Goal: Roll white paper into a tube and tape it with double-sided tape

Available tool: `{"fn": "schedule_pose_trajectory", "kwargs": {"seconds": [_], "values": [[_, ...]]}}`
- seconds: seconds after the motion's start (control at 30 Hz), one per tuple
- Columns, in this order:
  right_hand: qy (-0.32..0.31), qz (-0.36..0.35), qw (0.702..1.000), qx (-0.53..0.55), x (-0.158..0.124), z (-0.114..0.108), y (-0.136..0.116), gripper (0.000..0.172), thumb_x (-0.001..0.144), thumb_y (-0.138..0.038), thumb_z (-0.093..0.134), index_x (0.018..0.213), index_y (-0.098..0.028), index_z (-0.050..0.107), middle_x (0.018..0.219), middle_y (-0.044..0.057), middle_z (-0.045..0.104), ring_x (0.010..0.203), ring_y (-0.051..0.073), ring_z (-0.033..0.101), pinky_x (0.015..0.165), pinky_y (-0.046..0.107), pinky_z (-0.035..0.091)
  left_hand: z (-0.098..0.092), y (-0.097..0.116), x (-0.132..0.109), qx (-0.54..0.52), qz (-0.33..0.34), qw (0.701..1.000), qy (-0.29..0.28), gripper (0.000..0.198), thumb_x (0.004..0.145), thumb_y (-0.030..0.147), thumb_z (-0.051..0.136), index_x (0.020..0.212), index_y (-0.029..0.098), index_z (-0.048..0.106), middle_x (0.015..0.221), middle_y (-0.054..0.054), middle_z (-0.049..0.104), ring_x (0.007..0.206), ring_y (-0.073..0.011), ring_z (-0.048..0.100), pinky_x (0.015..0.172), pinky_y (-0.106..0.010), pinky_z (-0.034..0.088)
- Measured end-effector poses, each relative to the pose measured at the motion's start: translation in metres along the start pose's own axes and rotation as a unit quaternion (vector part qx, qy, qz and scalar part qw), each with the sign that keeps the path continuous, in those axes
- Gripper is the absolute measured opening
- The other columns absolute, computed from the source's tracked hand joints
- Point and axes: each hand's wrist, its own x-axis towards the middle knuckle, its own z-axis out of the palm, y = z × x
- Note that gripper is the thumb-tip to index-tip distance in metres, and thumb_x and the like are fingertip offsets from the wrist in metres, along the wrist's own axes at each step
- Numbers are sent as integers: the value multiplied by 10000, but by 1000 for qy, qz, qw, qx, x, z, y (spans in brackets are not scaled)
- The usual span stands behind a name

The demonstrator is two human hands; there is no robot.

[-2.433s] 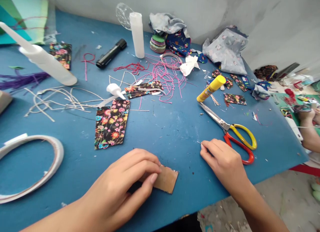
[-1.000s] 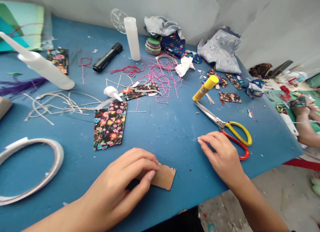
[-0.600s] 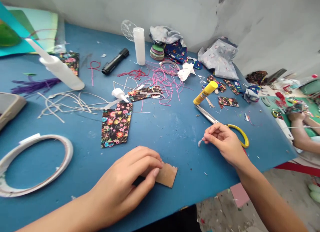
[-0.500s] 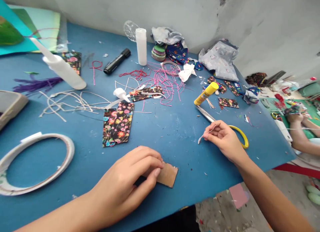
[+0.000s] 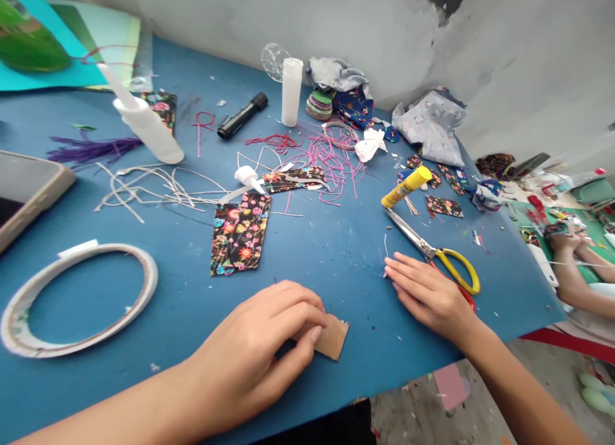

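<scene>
My left hand (image 5: 254,352) is curled over a small brown cardboard piece (image 5: 333,337) near the front edge of the blue table (image 5: 327,253). Fingers and thumb pinch it down, and only its right end shows. My right hand (image 5: 425,294) lies flat on the table to the right with its fingers stretched out together. Its fingertips touch a thin white strip (image 5: 385,246) that lies on the table. Red and yellow scissors (image 5: 454,269) lie just behind this hand, partly hidden by it.
A floral fabric rectangle (image 5: 240,234) lies beyond my left hand, and a tape ring (image 5: 77,298) at the left. A yellow glue stick (image 5: 406,187), pink threads (image 5: 331,153), a white bottle (image 5: 148,128) and a black marker (image 5: 243,115) are farther back. Another person's hands (image 5: 567,240) work at the right.
My right hand picked the thin white strip up off the table, then came back down and flattened, with the strip at its fingertips. My left hand stayed on the cardboard.
</scene>
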Motion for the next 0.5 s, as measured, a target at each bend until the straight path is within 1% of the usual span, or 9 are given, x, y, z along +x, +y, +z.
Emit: {"fn": "schedule_pose_trajectory", "kwargs": {"seconds": [0.07,0.13,0.23,0.3,0.37,0.5], "values": [[-31,-23,999,-6,-4,1,4,525,867,-68,532,1378,-163,462,1259,114,626,1258,250,512,985,435,509,0,0,0,2,3,1000,5,159,907,83,445,958,187,553,951,-25,618,891,-123,560,804,-251,464],[-59,-30,998,-13,-8,1,7,548,892,-100,509,1423,-175,395,1285,103,609,1273,243,496,1016,466,478,0,0,-1,4,4,1000,9,161,905,82,447,965,186,554,955,-30,620,897,-128,560,810,-257,463],[-122,-19,992,-33,-10,-2,7,565,932,-212,491,1463,-169,302,1372,108,526,1325,261,424,1064,525,404,1,-1,-2,4,9,1000,10,156,903,84,456,972,185,553,960,-31,623,902,-132,560,815,-261,461],[-152,-9,987,-54,-11,-4,4,594,946,-285,477,1479,-161,247,1419,114,466,1352,277,376,1073,546,376,1,-2,-2,6,11,1000,11,154,903,86,455,970,185,552,959,-28,626,903,-132,560,815,-264,459],[-163,-5,984,-71,-12,-5,1,616,956,-322,454,1491,-159,194,1439,116,435,1360,282,363,1073,557,366,2,-3,-1,9,8,1000,12,151,906,92,450,965,184,555,954,-26,627,900,-132,560,812,-265,458],[-171,3,981,-88,-9,-3,-5,637,969,-357,411,1501,-147,131,1452,127,412,1350,289,381,1060,573,365,3,-4,1,5,-6,1000,2,151,917,114,440,952,182,570,945,-27,628,890,-130,562,795,-257,463]]}}
